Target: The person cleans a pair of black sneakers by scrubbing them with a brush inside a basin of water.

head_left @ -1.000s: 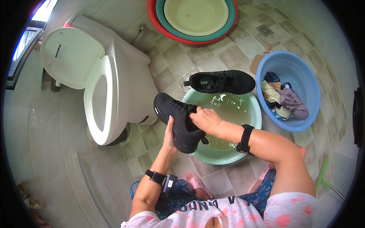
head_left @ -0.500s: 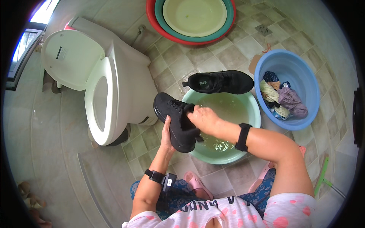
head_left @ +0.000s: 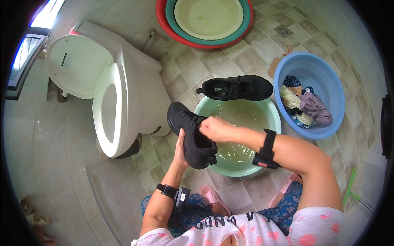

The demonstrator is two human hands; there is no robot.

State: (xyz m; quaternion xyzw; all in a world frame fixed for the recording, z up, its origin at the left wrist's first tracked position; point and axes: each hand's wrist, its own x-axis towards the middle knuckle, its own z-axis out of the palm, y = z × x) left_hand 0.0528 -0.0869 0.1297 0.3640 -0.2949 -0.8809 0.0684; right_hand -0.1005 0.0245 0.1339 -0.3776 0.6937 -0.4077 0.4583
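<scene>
A black sneaker is tilted over the left edge of the pale green basin, its toe pointing away and its opening toward the right. My left hand grips it along the left side of the sole. Closed and slightly blurred, my right hand is at the sneaker's opening near the tongue; what its fingers hold is hidden. A second black sneaker rests across the basin's far rim. Murky water fills the basin below my right forearm.
To the right stands a blue basin with crumpled clothes. Nested red, teal and cream basins are at the back. The toilet, lid raised, is on the left. A green squeegee leans at the right.
My right forearm has rolled, bringing the wristband's black box into view, and my right hand has shifted slightly left and down. The held sneaker has turned a little, its heel lower.
</scene>
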